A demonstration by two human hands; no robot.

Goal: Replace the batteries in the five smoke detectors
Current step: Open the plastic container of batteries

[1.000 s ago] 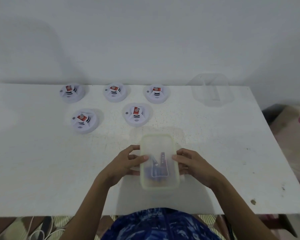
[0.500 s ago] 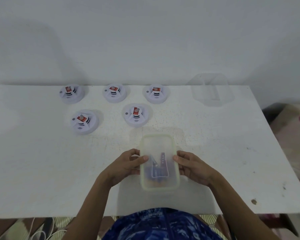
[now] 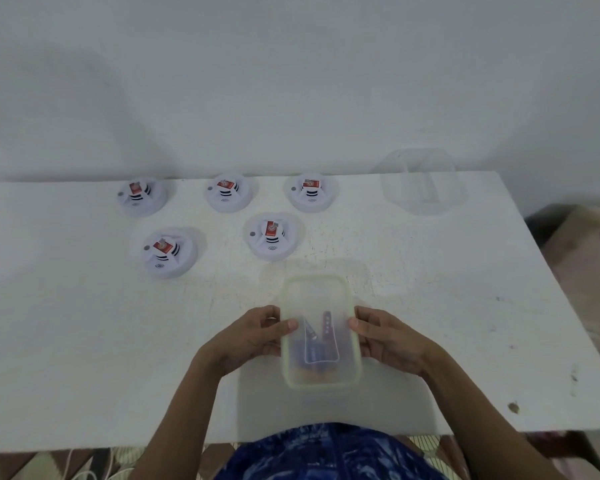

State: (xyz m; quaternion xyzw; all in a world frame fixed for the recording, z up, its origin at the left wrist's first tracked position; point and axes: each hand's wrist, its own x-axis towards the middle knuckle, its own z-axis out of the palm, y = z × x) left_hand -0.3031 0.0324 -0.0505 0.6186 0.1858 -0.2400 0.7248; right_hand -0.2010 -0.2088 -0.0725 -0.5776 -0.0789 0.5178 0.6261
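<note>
Two hands, our left hand [image 3: 246,337] and right hand [image 3: 392,337], clasp a cloudy, round-cornered plastic box [image 3: 321,332] from either side near the scuffed white table [image 3: 84,341] edge, dark batteries [image 3: 321,344] blurred inside. Beyond we count five round white smoke detectors [image 3: 272,236], then one clear tub [image 3: 421,181].

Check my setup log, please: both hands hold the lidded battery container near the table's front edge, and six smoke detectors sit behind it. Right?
Not quite: the head view shows five smoke detectors, three in the back row and two nearer, not six. The rest stands: the left hand and right hand hold the lidded battery container near the front edge of the table.
</note>
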